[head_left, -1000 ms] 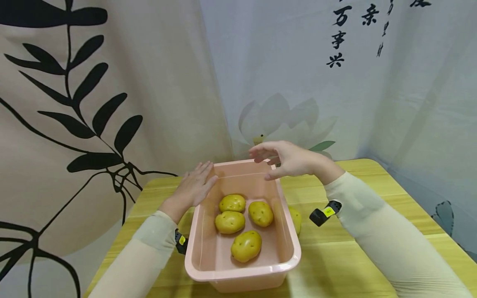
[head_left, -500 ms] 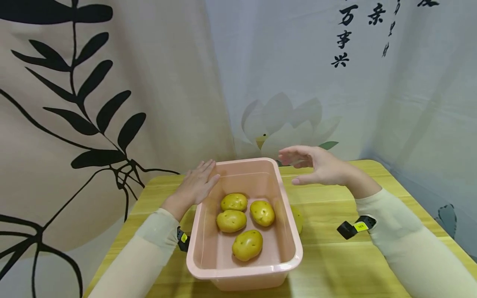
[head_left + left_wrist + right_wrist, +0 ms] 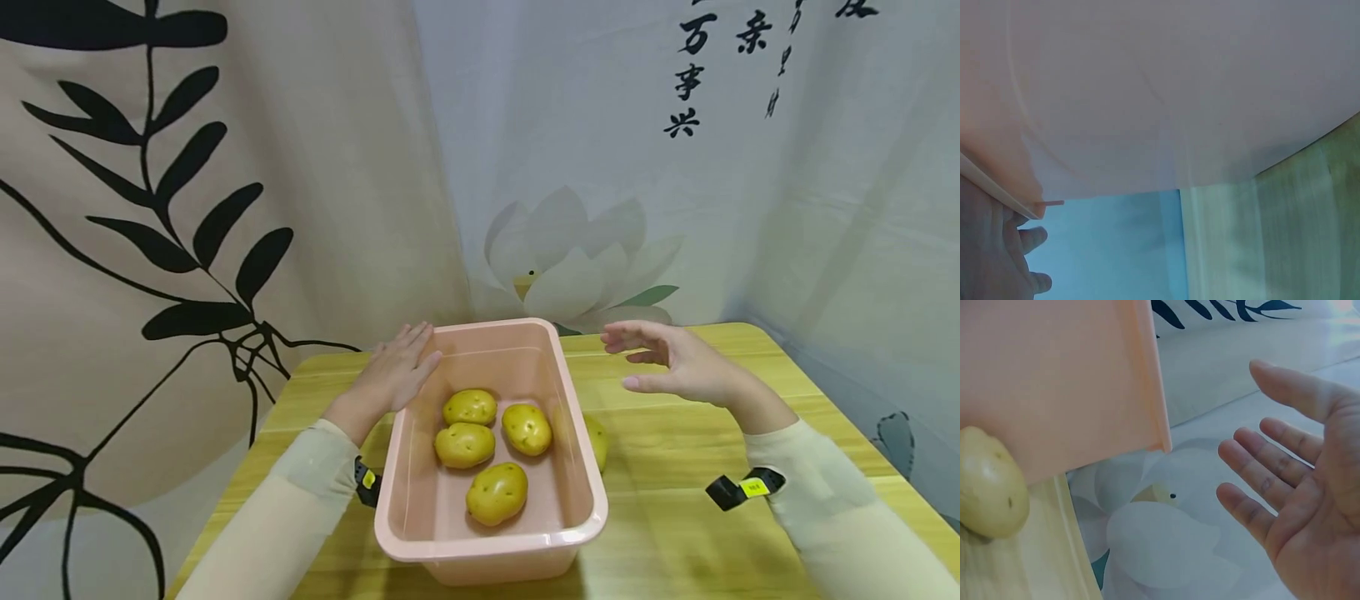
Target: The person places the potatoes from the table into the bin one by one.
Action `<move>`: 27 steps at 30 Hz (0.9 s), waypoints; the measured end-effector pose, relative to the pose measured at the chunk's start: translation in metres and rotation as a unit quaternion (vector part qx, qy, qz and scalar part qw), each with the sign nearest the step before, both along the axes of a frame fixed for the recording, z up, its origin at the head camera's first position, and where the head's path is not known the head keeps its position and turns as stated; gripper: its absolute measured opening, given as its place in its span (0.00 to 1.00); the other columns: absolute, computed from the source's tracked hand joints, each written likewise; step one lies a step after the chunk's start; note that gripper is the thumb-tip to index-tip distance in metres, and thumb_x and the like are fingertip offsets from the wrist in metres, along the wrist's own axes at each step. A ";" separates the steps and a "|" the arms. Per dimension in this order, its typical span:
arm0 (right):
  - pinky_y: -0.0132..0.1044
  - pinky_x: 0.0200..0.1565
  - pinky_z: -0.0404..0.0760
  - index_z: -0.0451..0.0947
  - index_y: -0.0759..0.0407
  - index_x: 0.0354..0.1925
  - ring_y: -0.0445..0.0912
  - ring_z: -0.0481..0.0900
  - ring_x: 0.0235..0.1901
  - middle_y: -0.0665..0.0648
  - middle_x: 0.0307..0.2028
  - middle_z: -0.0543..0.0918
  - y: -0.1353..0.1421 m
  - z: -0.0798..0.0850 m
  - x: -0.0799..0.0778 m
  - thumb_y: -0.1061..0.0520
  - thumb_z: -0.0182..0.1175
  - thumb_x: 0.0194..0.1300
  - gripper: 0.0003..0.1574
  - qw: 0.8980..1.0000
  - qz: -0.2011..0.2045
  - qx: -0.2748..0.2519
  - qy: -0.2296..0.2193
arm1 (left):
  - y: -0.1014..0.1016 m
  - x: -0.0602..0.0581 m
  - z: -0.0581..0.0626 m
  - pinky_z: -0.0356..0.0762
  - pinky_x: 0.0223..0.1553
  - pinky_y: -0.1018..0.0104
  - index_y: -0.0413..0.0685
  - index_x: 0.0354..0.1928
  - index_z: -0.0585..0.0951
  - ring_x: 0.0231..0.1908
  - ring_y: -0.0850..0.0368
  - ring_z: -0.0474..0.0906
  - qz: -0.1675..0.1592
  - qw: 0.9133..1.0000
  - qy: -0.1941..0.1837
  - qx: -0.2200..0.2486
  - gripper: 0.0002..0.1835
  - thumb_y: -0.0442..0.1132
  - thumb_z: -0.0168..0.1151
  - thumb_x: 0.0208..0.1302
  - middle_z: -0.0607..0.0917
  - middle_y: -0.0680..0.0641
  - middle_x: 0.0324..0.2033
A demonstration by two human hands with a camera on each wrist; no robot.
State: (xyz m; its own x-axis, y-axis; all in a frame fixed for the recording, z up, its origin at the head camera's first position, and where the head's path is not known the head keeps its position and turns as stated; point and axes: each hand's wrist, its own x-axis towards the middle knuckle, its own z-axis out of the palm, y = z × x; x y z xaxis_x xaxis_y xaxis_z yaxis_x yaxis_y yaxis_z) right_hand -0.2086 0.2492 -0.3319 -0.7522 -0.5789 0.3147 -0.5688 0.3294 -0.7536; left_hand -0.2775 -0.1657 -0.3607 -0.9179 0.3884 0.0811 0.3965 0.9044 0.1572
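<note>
A pink plastic bin [image 3: 491, 546] stands on the table with several yellow potatoes [image 3: 497, 494] lying apart on its floor. On the bin's left rim, toward the back, my left hand [image 3: 390, 371] rests with its fingers extended; the left wrist view shows the bin's outer wall [image 3: 1147, 94] close by. My right hand [image 3: 678, 362] is in the air right of the bin, fingers loosely spread and holding nothing. Another potato [image 3: 991, 484] sits on the table against the bin's right side, mostly hidden behind the wall in the head view.
The wooden table [image 3: 660, 517] reaches out on both sides of the bin. Behind its back edge hangs a pale curtain [image 3: 352, 167] printed with dark leaves, a lotus and characters. Each wrist wears a black camera band [image 3: 746, 489].
From above the bin's back right corner, my right hand has moved right and down, away from the rim. The left hand and the potatoes have stayed put.
</note>
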 end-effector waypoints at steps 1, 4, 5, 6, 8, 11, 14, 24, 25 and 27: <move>0.49 0.54 0.68 0.62 0.55 0.63 0.51 0.71 0.55 0.53 0.56 0.72 0.003 -0.005 -0.002 0.63 0.65 0.55 0.39 1.000 -0.003 0.000 -0.002 | 0.000 0.000 0.000 0.39 0.62 0.40 0.50 0.71 0.47 0.68 0.47 0.39 0.000 1.000 0.000 0.001 0.42 0.69 0.17 0.63 0.46 0.49 0.70; 0.45 0.54 0.69 0.62 0.52 0.63 0.48 0.72 0.54 0.52 0.56 0.72 0.011 -0.017 -0.003 0.61 0.65 0.55 0.39 1.000 -0.011 -0.005 -0.008 | 0.001 0.000 -0.001 0.39 0.62 0.40 0.50 0.71 0.47 0.68 0.47 0.40 0.001 1.000 0.000 0.000 0.42 0.69 0.17 0.63 0.47 0.48 0.70; 0.44 0.54 0.69 0.62 0.52 0.63 0.48 0.72 0.54 0.52 0.56 0.72 0.013 -0.020 -0.003 0.61 0.65 0.55 0.39 1.000 -0.011 -0.010 -0.009 | 0.001 0.000 -0.001 0.39 0.62 0.40 0.50 0.71 0.48 0.68 0.47 0.39 0.002 1.000 0.000 0.000 0.42 0.69 0.17 0.63 0.47 0.48 0.70; 0.44 0.54 0.70 0.62 0.52 0.63 0.49 0.71 0.55 0.52 0.56 0.72 0.015 -0.022 -0.003 0.62 0.65 0.55 0.39 1.000 -0.009 -0.015 -0.009 | 0.001 0.000 -0.002 0.39 0.62 0.40 0.50 0.71 0.47 0.68 0.47 0.39 0.003 1.000 -0.001 0.001 0.42 0.69 0.17 0.63 0.47 0.48 0.70; 0.45 0.53 0.70 0.62 0.54 0.63 0.51 0.71 0.54 0.54 0.56 0.72 0.016 -0.022 0.001 0.63 0.65 0.55 0.39 1.000 -0.014 -0.017 -0.007 | 0.001 0.000 -0.001 0.38 0.62 0.40 0.51 0.71 0.47 0.68 0.49 0.38 0.004 1.000 -0.003 0.000 0.42 0.69 0.16 0.62 0.46 0.49 0.70; 0.46 0.53 0.70 0.61 0.55 0.64 0.54 0.70 0.55 0.56 0.57 0.71 0.020 -0.026 0.003 0.65 0.64 0.55 0.40 0.999 -0.011 -0.033 -0.011 | 0.001 0.000 0.000 0.38 0.62 0.40 0.51 0.71 0.47 0.68 0.49 0.37 0.004 1.000 -0.005 0.002 0.42 0.69 0.17 0.63 0.45 0.50 0.70; 0.45 0.53 0.70 0.61 0.55 0.64 0.54 0.70 0.55 0.57 0.57 0.71 0.024 -0.034 0.002 0.65 0.64 0.55 0.40 0.999 -0.017 -0.046 -0.017 | 0.001 0.000 0.000 0.38 0.62 0.40 0.51 0.71 0.46 0.68 0.48 0.38 0.003 1.000 -0.003 0.005 0.40 0.67 0.20 0.65 0.45 0.50 0.70; 0.45 0.54 0.69 0.62 0.55 0.63 0.52 0.68 0.56 0.55 0.58 0.70 0.022 -0.063 0.007 0.58 0.62 0.60 0.35 0.991 -0.087 -0.073 -0.069 | 0.000 -0.001 0.002 0.38 0.62 0.40 0.51 0.71 0.46 0.68 0.48 0.38 0.003 1.000 -0.008 0.011 0.38 0.66 0.22 0.66 0.45 0.50 0.70; 0.46 0.54 0.69 0.62 0.56 0.63 0.52 0.68 0.56 0.56 0.58 0.70 0.021 -0.066 0.007 0.57 0.61 0.60 0.35 0.990 -0.091 -0.074 -0.074 | 0.000 -0.001 0.002 0.38 0.62 0.40 0.51 0.71 0.47 0.68 0.48 0.38 0.003 1.000 -0.008 0.012 0.38 0.65 0.23 0.67 0.45 0.50 0.70; 0.48 0.54 0.68 0.61 0.57 0.64 0.53 0.68 0.56 0.57 0.59 0.69 0.020 -0.071 0.007 0.57 0.61 0.60 0.35 0.989 -0.099 -0.076 -0.082 | 0.000 -0.001 0.001 0.38 0.62 0.40 0.51 0.71 0.47 0.68 0.48 0.39 0.003 1.000 -0.008 0.013 0.37 0.64 0.24 0.68 0.46 0.50 0.70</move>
